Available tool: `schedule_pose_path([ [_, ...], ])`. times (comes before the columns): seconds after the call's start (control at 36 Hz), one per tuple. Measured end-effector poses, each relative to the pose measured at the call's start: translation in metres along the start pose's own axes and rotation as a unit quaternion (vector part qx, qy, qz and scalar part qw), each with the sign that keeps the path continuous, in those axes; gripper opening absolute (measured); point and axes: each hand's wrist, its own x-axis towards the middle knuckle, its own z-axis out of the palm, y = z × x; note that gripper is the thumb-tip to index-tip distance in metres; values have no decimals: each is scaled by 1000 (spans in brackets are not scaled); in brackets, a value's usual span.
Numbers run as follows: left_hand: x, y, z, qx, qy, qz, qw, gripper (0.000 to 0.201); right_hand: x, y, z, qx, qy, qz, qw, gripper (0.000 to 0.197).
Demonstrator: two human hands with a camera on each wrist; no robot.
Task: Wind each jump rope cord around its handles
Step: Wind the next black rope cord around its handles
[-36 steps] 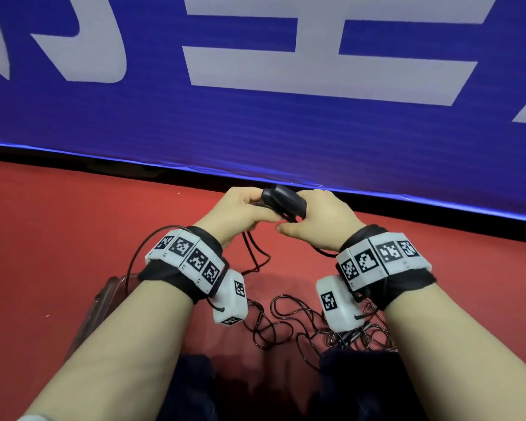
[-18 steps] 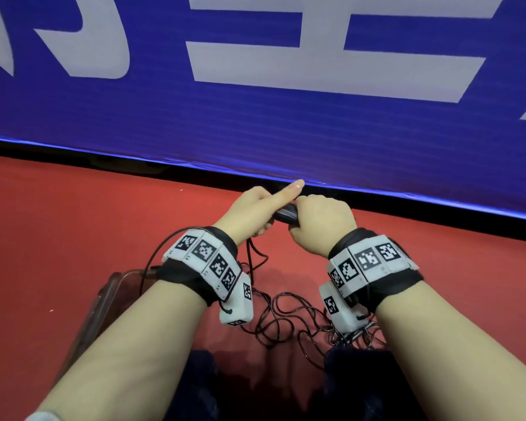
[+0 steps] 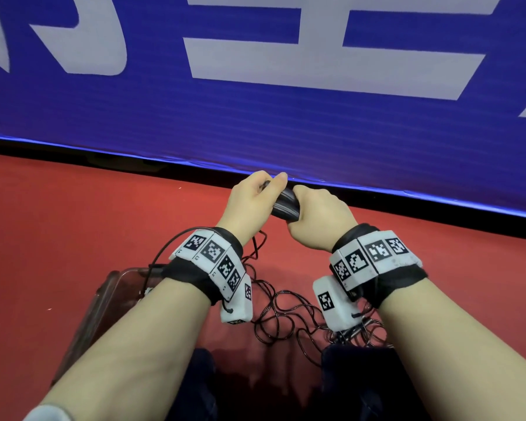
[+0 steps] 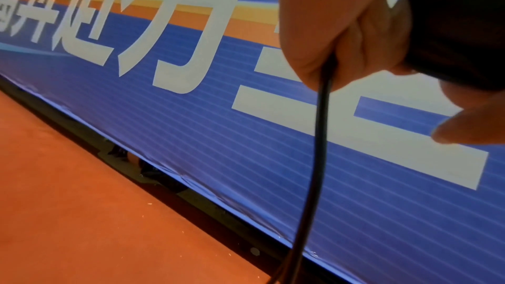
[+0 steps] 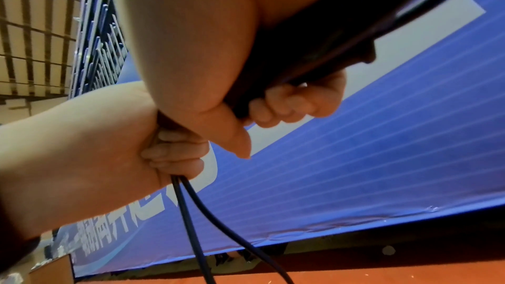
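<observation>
I see both hands raised together over the red floor, close to its far edge where the blue banner stands. My right hand has its grip wrapped around the black jump rope handles, fingers curled under them in the right wrist view. My left hand sits just beside it, touching the same bundle; its fingers are curled tight on the black cord, and two strands drop out of that fist toward the floor. The left index finger lies straighter, along the top of the handles. Below my wrists, the loose cord lies in a tangled heap on the floor near my knees. A clear plastic bin stands by my left forearm, at the near left.
</observation>
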Motion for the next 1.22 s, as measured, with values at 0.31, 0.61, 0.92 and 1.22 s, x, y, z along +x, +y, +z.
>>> schedule_pose_path([
  [0.31,-5,9,3,-30,36,21,999,44,2,1,-3,33,9,34,999,15],
  [0.61,-8,10,0,-54,19,45,997,40,2,2,-1,53,-9,26,998,20],
  [0.92,0,-2,-5,-147,-167,3,975,32,3,16,-34,224,194,66,953,14],
  [1.22,-1,4,-6,-115,-137,-13,984,17,2,25,-15,106,17,29,994,22],
])
